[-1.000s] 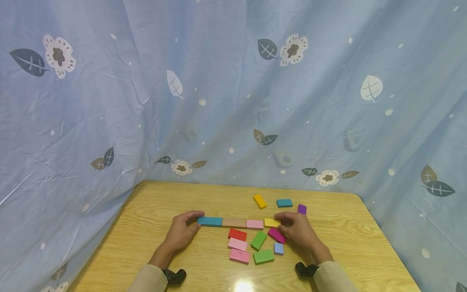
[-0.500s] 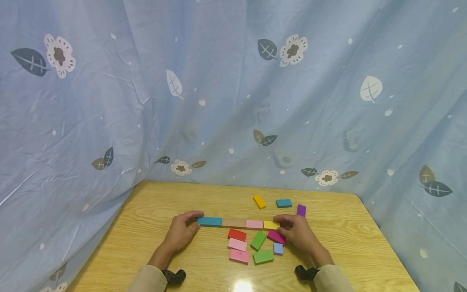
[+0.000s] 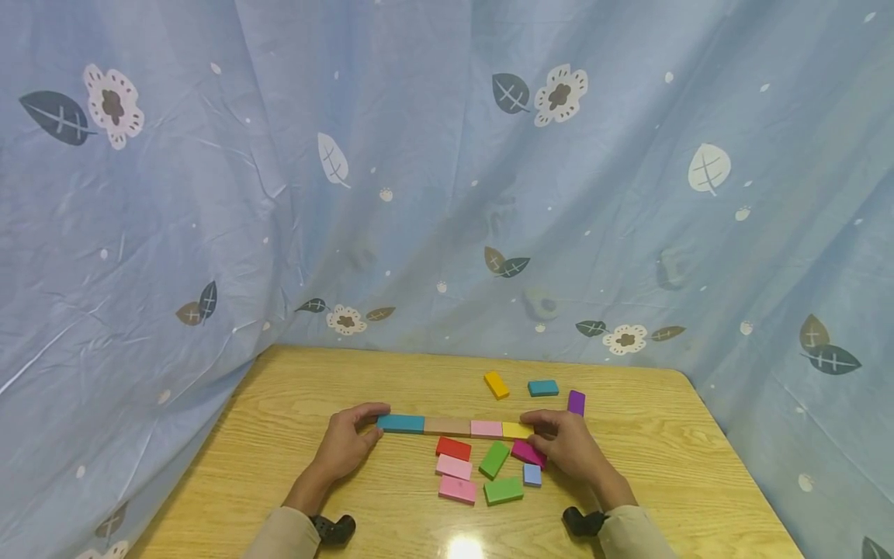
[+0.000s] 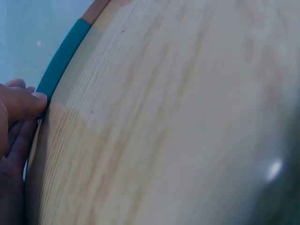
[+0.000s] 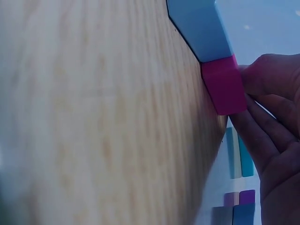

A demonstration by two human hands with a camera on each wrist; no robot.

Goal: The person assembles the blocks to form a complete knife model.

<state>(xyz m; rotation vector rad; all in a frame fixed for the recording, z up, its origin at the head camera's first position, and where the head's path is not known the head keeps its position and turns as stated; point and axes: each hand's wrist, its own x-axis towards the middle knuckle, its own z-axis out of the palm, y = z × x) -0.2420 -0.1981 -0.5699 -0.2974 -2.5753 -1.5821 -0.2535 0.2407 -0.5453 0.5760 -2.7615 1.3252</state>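
A straight row of flat blocks lies across the table: a blue block (image 3: 400, 424), a bare-wood block (image 3: 447, 426), a pink block (image 3: 486, 428) and a yellow block (image 3: 517, 430), end to end. My left hand (image 3: 348, 440) pinches the outer end of the blue one between thumb and fingers; the left wrist view shows the thumb on its edge (image 4: 65, 51). At the other end my right hand (image 3: 573, 444) holds the yellow block. A magenta block (image 3: 528, 453) lies just in front of those fingers, and in the right wrist view it hides the yellow one.
In front of the row lie a red block (image 3: 454, 448), two pink blocks (image 3: 457, 489), two green blocks (image 3: 504, 491) and a small light-blue block (image 3: 532, 475). Behind it are orange (image 3: 497, 385), blue (image 3: 542, 387) and purple (image 3: 576, 402) blocks. A curtain (image 3: 447, 194) hangs behind the table.
My right hand has slid slightly left with the yellow block, and the small gap between it and the pink block has gone. The left hand stays in place.
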